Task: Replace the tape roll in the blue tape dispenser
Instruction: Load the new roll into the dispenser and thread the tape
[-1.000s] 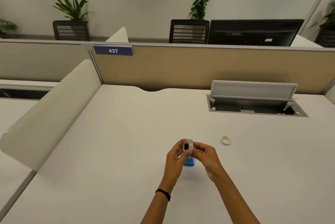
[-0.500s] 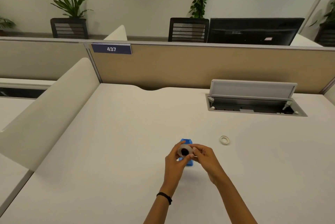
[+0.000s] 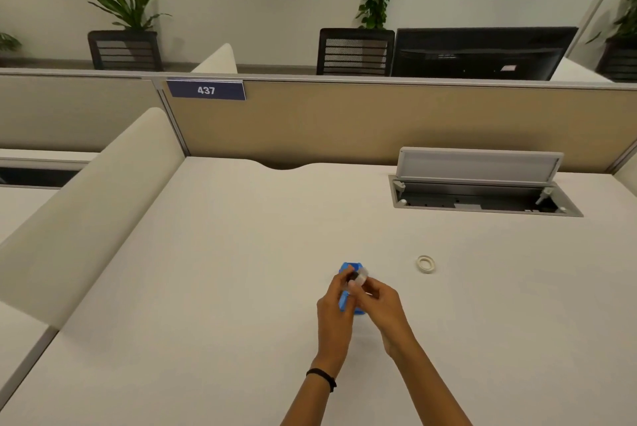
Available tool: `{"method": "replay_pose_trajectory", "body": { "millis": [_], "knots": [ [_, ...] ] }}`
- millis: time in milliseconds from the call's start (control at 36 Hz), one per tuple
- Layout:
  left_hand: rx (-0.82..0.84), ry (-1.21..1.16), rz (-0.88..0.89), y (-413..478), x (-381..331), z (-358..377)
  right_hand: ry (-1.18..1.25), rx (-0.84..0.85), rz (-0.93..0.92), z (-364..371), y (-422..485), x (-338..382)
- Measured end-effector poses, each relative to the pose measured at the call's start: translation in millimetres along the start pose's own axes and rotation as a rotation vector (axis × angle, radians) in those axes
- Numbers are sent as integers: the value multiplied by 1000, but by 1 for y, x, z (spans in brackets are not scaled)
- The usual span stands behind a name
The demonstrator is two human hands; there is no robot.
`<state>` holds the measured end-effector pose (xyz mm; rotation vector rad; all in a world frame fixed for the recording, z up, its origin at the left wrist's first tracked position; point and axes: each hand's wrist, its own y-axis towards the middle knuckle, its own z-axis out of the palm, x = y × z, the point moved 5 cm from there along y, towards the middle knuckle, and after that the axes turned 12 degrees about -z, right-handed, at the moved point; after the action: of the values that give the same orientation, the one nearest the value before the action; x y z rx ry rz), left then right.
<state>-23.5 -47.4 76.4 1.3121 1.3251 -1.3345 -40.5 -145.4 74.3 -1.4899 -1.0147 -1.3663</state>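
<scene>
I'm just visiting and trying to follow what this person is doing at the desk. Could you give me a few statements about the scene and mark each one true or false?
1. Both hands are together at the blue tape dispenser. True: the left hand and the right hand meet over it.
2. A tape roll is held in the fingers at the dispenser's top. True.
3. The small white ring lies on the desk to the left of the hands. False: it lies to their right, apart from them.
4. The hatch in the desk is closed. False: its lid stands open.
5. The sign on the partition reads 734. False: it reads 437.
</scene>
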Motion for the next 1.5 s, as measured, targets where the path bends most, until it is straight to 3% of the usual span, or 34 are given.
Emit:
{"method": "replay_pose_trajectory", "body": {
  "millis": [222, 417, 611, 778, 1500],
  "knots": [
    [128, 138, 14, 3, 10, 0, 17, 4, -33, -6, 6, 1],
    [423, 298, -45, 27, 28, -2, -282, -34, -186, -21, 31, 2],
    [590, 436, -175, 60, 38, 3, -514, 164, -259, -15, 59, -1],
    [553, 397, -164, 72, 46, 6, -638, 279, -257, -7, 69, -8],
    [497, 392, -135, 74, 49, 3, -769, 371, -277, -4, 78, -16]
  ]
}}
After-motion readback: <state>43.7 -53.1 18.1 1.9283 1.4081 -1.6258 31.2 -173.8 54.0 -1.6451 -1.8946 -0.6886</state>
